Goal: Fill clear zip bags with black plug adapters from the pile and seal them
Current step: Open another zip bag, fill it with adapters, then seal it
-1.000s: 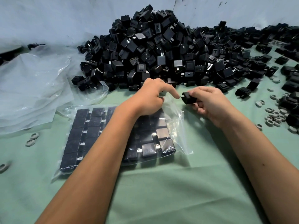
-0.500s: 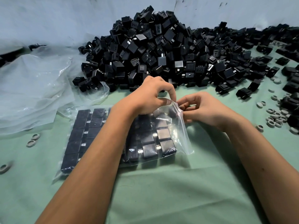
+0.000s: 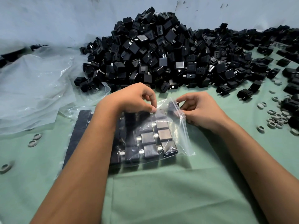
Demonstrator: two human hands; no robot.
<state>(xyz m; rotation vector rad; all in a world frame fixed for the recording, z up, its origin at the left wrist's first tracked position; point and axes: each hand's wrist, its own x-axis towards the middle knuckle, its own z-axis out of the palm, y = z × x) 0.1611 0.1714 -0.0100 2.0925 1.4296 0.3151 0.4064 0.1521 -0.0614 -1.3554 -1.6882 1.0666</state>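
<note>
Zip bag point(image 3: 176, 135) is seen flat on the green cloth point(image 3: 161, 191), directly before the person, packed with rows of black adapters point(image 3: 160, 138); its long axis runs left to right, the open mouth at the right end. Spare clear plastic point(image 3: 35, 88) is noted at far left, well apart. Left hand point(image 3: 134, 97) is laid over the bag's far edge, forearm crossing the filled rows, thumb and forefinger pinched on the upper film near the mouth. Just right of that pinch, one adapter point(image 3: 172, 106) is seen standing at the mouth, tilted, apparently not yet seated in its row. Right hand point(image 3: 199, 109) is the nearer to it, touching the zip strip, fingers curled and pinched at the mouth; whether film or adapter is gripped cannot be told. Pile point(image 3: 161, 50) lies beyond both hands.
</note>
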